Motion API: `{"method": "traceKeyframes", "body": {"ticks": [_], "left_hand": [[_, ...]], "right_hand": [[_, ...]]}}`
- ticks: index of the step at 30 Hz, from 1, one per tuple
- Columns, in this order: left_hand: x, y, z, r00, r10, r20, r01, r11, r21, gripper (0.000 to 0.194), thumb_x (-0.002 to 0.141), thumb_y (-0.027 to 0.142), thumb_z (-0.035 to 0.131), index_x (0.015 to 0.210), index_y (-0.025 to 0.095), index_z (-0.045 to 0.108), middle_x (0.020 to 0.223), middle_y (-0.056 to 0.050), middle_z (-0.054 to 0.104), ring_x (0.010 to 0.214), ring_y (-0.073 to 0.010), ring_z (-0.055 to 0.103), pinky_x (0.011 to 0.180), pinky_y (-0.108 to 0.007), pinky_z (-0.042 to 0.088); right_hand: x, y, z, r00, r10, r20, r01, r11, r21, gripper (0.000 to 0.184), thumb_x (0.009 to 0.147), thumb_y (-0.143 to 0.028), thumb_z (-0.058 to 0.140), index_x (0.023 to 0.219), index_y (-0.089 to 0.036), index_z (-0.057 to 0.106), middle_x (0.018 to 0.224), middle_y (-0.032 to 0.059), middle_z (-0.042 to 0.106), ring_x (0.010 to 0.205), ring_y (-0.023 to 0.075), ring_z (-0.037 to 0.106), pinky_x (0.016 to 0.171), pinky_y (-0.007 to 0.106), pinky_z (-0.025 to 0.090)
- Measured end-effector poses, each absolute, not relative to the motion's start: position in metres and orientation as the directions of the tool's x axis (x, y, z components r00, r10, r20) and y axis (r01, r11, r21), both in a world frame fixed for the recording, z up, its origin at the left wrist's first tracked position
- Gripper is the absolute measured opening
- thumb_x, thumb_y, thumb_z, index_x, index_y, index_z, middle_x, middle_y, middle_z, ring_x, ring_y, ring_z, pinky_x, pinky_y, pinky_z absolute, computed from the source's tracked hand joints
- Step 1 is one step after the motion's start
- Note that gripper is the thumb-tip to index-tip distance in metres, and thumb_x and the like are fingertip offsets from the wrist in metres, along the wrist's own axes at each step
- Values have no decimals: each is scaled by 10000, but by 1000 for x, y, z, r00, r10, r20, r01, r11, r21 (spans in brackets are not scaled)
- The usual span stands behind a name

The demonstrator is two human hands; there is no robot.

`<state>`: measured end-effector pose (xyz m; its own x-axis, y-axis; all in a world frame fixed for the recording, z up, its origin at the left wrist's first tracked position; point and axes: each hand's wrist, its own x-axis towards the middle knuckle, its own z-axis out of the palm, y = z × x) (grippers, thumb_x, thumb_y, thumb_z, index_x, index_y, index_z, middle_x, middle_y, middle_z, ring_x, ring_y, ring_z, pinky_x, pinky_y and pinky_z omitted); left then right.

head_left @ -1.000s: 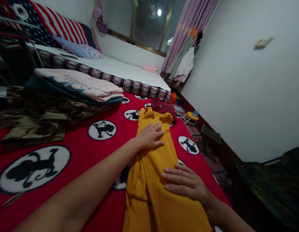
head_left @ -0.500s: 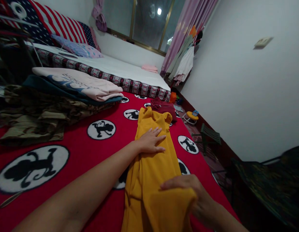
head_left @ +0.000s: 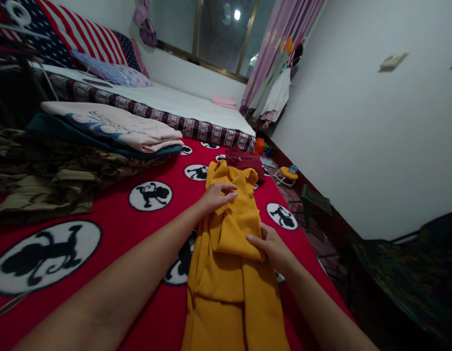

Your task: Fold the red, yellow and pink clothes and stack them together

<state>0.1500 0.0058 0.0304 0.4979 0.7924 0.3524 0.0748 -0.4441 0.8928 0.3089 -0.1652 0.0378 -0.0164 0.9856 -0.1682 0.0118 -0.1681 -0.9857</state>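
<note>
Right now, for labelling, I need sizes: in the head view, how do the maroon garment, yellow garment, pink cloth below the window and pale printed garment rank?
Largest to smallest, as they look:
1. yellow garment
2. pale printed garment
3. maroon garment
4. pink cloth
Nearness to the camera makes true sizes unsure.

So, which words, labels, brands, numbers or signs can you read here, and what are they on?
No text can be read for certain.
Folded pale pink garment: dark lettering, too blurred and slanted to read.
Yellow garment: no lettering shows.
Red blanket: black figures in white ovals, no words.
Wall plate: too small to tell any marking.
</note>
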Motion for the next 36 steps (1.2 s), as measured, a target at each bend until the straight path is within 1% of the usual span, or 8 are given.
{"method": "traceKeyframes", "body": {"ticks": [7,13,17,21,26,28,31,36], "left_hand": [[155,-14,48,591,672,446,124,-622,773,254,840,301,591,974,158,753,951,-68,758,849,-196,694,765,-273,524],[156,-14,44,655,603,455,153,-696,701,238,837,268,594,977,163,755,948,-70,754,828,-191,678,765,-278,512],[156,-12,38,690,573,442,199,-737,646,231,776,204,627,965,167,756,943,-75,746,833,-195,665,787,-294,507],[157,-9,34,682,617,392,214,-681,700,203,786,244,618,913,173,759,915,-66,749,831,-200,670,790,-300,516],[158,-7,40,454,782,427,162,-543,824,331,914,365,480,867,160,735,832,-51,730,784,-193,672,736,-300,535],[160,-11,42,404,773,490,182,-592,785,287,903,358,514,912,170,731,923,-62,730,879,-205,669,817,-320,528],[165,-26,38,479,706,522,298,-690,659,236,864,335,583,970,181,728,1091,-104,691,1045,-244,628,955,-378,484],[174,-52,20,627,644,439,484,-763,428,323,802,339,647,1087,193,690,1429,-158,476,1360,-352,387,1132,-512,308]], "right_hand": [[310,-181,47,-263,925,-275,31,-277,-960,545,654,-420,817,1121,-182,669,1028,45,717,918,221,671,841,340,520],[306,-200,58,-498,799,-336,121,-320,-940,385,720,-457,763,949,-148,744,834,10,695,729,127,622,685,210,477],[304,-210,71,-598,718,-357,169,-323,-931,378,763,-456,723,964,-137,748,838,17,682,760,141,618,702,222,470],[306,-201,65,-464,845,-266,106,-245,-964,401,744,-457,739,1018,-164,731,853,21,691,784,165,635,748,265,490],[317,-170,37,134,990,-41,246,-73,-967,550,705,-461,734,1175,-197,624,886,34,657,660,141,608,612,279,510],[324,-156,33,265,959,102,387,-9,-922,519,733,-435,688,1185,-195,604,986,69,658,727,159,626,627,293,519],[338,-129,36,291,916,275,568,66,-820,402,740,-395,645,1071,-166,653,1051,109,671,845,200,643,760,361,532],[359,-59,49,322,877,357,659,63,-749,354,778,-346,551,1048,-133,634,1005,115,699,823,211,666,766,366,535]]}}
